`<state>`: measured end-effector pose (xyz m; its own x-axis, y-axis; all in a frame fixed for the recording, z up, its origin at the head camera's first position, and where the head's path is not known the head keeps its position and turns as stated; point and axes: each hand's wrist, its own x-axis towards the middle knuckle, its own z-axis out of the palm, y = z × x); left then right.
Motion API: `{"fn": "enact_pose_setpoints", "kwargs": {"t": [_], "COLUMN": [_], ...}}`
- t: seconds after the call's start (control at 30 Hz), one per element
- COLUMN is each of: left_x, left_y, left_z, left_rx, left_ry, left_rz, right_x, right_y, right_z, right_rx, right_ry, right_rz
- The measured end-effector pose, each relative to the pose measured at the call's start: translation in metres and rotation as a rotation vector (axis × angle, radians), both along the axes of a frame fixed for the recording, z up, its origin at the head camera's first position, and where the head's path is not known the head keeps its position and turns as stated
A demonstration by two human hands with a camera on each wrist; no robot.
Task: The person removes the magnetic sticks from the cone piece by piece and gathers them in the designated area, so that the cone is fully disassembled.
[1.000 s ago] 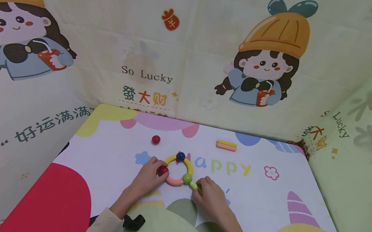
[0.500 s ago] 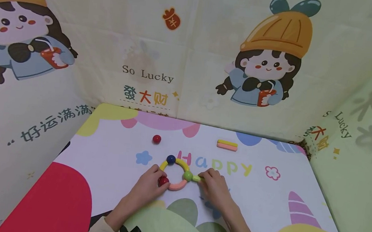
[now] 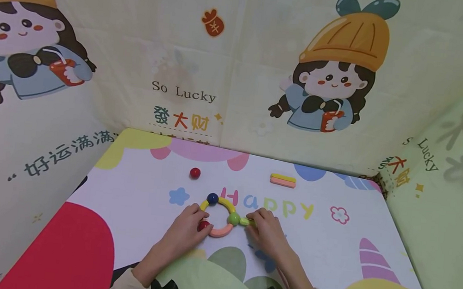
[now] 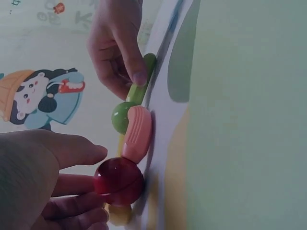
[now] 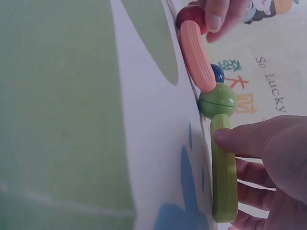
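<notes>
A ring of toy pieces lies on the table: a pink curved bar [image 3: 220, 232], yellow curved bars [image 3: 227, 204], a dark blue ball [image 3: 212, 199], a green ball [image 3: 234, 218] and a red ball [image 4: 119, 182]. My left hand [image 3: 185, 226] holds the red ball at the ring's lower left, thumb on one side and fingers on the other. From the green ball a straight light green bar [image 5: 224, 177] sticks out to the right. My right hand [image 3: 266, 234] pinches that bar between thumb and fingers, covering its outer end in the head view.
A loose red ball [image 3: 195, 173] lies beyond the ring. Farther right, a yellow bar [image 3: 283, 178] and a pink bar [image 3: 282, 183] lie side by side. Printed cloth [image 3: 247, 71] hangs behind the table [image 3: 309, 245].
The ring has turned counterclockwise, its blue ball shifting left and red ball nearer me. The green bar swung from slanting toward me to pointing right, my right hand moving with it.
</notes>
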<state>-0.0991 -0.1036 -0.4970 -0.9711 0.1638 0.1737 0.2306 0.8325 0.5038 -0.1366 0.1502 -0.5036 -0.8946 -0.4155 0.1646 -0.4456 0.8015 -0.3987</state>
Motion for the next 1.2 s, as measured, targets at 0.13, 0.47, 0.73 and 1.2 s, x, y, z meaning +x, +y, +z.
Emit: {"fn": "enact_pose_setpoints", "kwargs": {"t": [0.13,0.47,0.73,1.2], "left_x": [-0.004,-0.019,-0.026,-0.029], "left_y": [0.004,0.022,0.035,0.045], "left_z": [0.004,0.0,-0.005,-0.012], "left_rx": [-0.015,0.028,0.046,-0.004], "left_ry": [0.087,0.058,-0.019,0.044], "left_rz": [-0.038,-0.142,-0.198,-0.184], "right_x": [-0.002,-0.005,-0.006,-0.01], "right_y": [-0.002,-0.008,-0.009,-0.009], "right_z": [-0.001,-0.005,-0.006,-0.007], "right_rx": [-0.014,-0.054,-0.068,-0.08], "right_ry": [-0.01,0.005,0.025,0.023], "right_rz": [0.009,0.038,0.063,0.079]}}
